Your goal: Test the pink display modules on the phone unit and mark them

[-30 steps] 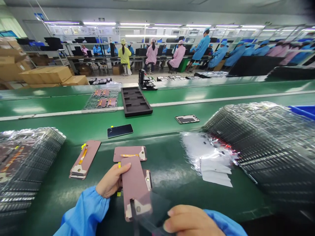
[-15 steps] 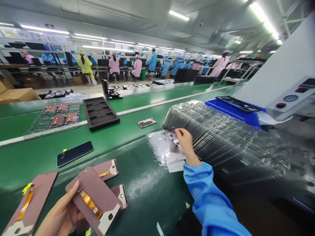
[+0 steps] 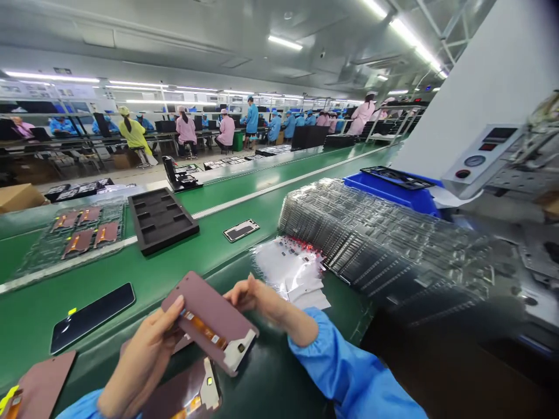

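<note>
My left hand (image 3: 146, 352) grips a phone screen panel (image 3: 205, 302) by its left side, thumb on top. The panel's mauve back faces up, with an orange flex cable and a whitish end piece. Close to its far right edge is my right hand (image 3: 262, 299), fingers curled and pinched together. Whether anything small sits between those fingertips is hidden. Beneath the held panel, another mauve screen panel (image 3: 168, 396) lies on the green mat. Just beyond my right hand are clear sheets (image 3: 283, 262) bearing small dark and red pieces.
Left lie a dark phone screen (image 3: 94, 317) and another mauve panel (image 3: 48, 384). A black foam tray (image 3: 148, 247), a phone frame (image 3: 241, 230) and clear trays with parts (image 3: 116, 218) are on the belt. Stacked clear trays (image 3: 371, 233) and a blue bin (image 3: 393, 195) stand right.
My right hand has come from the clear sheets, left and nearer, to the panel's edge. My left hand has raised the panel toward the middle. The view has turned slightly right.
</note>
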A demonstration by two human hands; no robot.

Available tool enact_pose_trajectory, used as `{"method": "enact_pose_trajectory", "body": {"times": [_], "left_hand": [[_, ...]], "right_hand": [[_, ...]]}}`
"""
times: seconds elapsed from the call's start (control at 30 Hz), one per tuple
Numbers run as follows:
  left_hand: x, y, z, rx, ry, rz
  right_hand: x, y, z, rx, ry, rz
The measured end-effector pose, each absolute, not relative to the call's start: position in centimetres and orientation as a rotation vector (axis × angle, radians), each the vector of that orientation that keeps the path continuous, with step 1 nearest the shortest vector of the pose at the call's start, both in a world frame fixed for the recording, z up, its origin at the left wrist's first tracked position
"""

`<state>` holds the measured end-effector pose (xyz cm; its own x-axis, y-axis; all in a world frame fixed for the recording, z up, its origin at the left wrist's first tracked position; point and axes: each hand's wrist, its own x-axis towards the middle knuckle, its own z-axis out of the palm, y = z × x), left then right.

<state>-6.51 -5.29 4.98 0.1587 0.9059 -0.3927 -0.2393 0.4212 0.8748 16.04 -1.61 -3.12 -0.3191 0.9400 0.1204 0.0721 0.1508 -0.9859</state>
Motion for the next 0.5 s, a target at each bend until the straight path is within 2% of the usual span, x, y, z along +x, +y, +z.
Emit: {"method": "enact_pose_trajectory", "body": {"times": [0.13, 0.2, 0.3, 0.5], "left_hand": [[-3.0, -2.1, 3.7, 0.981, 0.865, 0.684], [-2.2, 0.9, 2.6, 1.143, 0.935, 0.688], [-1.7, 7.1, 0.3, 1.577, 1.248, 0.751], [0.0, 17.9, -4.8, 1.851, 1.553, 0.792]], "right_hand": [[13.3, -2.7, -3.7, -0.480, -1.171, 2.026], [13.7, -2.3, -4.2, -0.260, -0.799, 2.234], [14.6, -1.3, -5.0, -0.122, -0.549, 2.241], [15.0, -0.3, -6.7, -0.035, -0.628, 2.289]]}}
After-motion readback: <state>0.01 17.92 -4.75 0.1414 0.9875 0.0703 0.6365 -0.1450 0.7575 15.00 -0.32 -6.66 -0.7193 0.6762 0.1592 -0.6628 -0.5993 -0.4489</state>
